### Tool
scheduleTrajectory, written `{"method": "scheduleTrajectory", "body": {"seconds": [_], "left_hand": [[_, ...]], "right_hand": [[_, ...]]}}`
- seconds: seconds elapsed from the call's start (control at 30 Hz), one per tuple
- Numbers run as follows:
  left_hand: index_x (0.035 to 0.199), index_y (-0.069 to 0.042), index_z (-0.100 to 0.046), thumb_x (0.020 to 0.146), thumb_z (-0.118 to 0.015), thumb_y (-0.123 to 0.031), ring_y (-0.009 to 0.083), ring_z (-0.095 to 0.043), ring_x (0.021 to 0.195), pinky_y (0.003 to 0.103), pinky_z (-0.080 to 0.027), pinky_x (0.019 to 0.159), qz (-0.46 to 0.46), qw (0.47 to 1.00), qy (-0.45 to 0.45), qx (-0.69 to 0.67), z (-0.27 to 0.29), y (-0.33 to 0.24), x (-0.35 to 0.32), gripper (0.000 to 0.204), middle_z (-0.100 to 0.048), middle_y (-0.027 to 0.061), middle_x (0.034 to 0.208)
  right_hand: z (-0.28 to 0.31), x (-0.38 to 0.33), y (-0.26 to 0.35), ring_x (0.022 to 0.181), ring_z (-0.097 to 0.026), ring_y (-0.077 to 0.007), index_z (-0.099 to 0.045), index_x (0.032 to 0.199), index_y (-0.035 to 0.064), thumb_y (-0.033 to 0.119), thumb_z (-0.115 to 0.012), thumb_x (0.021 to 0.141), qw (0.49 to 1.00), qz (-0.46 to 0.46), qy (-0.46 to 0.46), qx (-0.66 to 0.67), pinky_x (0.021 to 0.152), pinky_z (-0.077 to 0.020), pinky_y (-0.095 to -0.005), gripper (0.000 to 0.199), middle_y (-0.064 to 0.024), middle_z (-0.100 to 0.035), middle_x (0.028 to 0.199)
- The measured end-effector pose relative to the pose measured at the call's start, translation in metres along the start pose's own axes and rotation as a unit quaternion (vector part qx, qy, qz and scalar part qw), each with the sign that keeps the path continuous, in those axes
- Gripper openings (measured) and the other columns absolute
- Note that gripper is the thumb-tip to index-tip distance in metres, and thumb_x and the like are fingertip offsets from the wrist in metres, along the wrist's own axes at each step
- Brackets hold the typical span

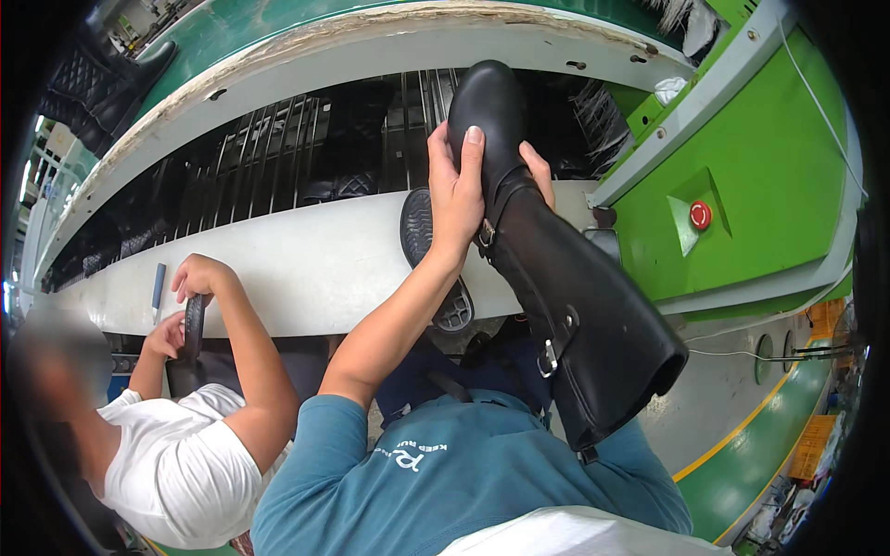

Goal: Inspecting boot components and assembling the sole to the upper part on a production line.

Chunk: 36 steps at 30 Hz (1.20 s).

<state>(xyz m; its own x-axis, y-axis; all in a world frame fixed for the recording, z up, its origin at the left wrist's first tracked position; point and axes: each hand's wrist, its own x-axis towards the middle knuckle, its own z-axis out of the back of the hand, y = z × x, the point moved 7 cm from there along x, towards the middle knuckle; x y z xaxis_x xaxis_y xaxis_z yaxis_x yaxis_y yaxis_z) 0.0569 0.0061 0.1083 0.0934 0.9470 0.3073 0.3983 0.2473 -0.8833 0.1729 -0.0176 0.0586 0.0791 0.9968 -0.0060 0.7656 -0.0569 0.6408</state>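
Observation:
A tall black riding boot with buckled straps is held up before me, its toe pointing away and its open top toward my right side. My left hand wraps the ankle from the left, thumb lying over the instep. On the boot's far side, the fingertips of my right hand show; the rest of that hand and its forearm are hidden behind the boot. Beside my left forearm, a black ridged shoe sole lies on the white bench top, partly covered by the arm.
To my left a co-worker in a white shirt handles a black sole; a grey-blue handled tool lies nearby. Beyond the bench, metal rollers carry black boots. A green machine with a red button stands right.

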Motion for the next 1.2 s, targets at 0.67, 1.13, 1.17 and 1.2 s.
{"method": "scheduleTrajectory", "body": {"seconds": [0.67,1.13,1.17,1.2], "left_hand": [[0.146,0.003,-0.057,0.114,-0.069,-0.038,0.0058,-0.062,0.094,0.022,-0.051,0.085,0.017,0.999,-0.047,-0.006,-0.007,0.012,0.014,0.053,-0.072,0.0037,0.108],[0.141,0.011,-0.064,0.09,-0.088,-0.053,0.0441,-0.042,0.159,0.051,-0.038,0.129,-0.029,0.787,0.081,0.611,0.123,0.055,-0.025,0.085,-0.056,0.0296,0.16],[0.141,0.011,-0.063,0.089,-0.088,-0.054,0.0447,-0.039,0.161,0.051,-0.036,0.131,-0.046,0.776,0.09,0.623,0.122,0.058,-0.025,0.088,-0.056,0.0298,0.161],[0.142,0.012,-0.062,0.088,-0.089,-0.055,0.0453,-0.036,0.163,0.051,-0.034,0.132,-0.062,0.764,0.099,0.635,0.123,0.061,-0.028,0.091,-0.055,0.03,0.162]], "right_hand": [[-0.02,-0.003,0.056,0.097,-0.073,-0.0157,-0.067,0.133,0.002,0.043,-0.06,0.112,0.975,0.054,0.009,-0.215,0.086,-0.0598,-0.0304,0.046,-0.0075,-0.074,0.114],[0.003,-0.181,-0.013,0.084,-0.082,-0.0323,-0.065,0.14,-0.0005,0.061,-0.043,0.113,0.989,-0.133,-0.052,0.035,0.072,-0.068,-0.0401,0.07,-0.0197,-0.079,0.098],[0.013,-0.188,-0.02,0.086,-0.082,-0.0348,-0.064,0.14,-0.001,0.063,-0.044,0.112,0.984,-0.142,-0.081,0.069,0.072,-0.0683,-0.0464,0.074,-0.0213,-0.079,0.099],[0.02,-0.193,-0.025,0.086,-0.082,-0.0348,-0.064,0.14,-0.001,0.063,-0.044,0.112,0.983,-0.147,-0.083,0.072,0.072,-0.0683,-0.0464,0.074,-0.0213,-0.079,0.099]]}}
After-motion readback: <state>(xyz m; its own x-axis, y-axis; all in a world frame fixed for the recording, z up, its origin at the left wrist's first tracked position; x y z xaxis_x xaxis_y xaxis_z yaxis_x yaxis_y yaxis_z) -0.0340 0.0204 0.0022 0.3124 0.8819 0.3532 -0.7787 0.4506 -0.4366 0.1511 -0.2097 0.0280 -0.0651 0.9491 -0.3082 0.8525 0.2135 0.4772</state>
